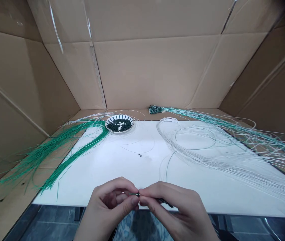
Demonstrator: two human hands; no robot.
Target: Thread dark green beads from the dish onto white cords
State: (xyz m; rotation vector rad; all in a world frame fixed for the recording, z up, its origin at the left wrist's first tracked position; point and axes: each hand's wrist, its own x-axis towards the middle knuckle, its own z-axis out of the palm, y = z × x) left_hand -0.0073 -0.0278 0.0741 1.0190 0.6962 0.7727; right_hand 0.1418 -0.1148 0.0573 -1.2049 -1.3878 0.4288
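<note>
My left hand and my right hand meet at the fingertips near the board's front edge. Both are closed in a pinch. Between them shows a tiny dark bead-like piece with a bit of thin green strand on its left, at my left fingertips. A dark, narrow object lies under my right fingers, mostly hidden, and I cannot tell its kind. A few small black pieces lie on the white board ahead of the hands.
A striped plate of small dark pieces stands at the back of the white board. Green strands spread left. White strands and a green-and-white bundle stretch right. Cardboard walls enclose the back and sides.
</note>
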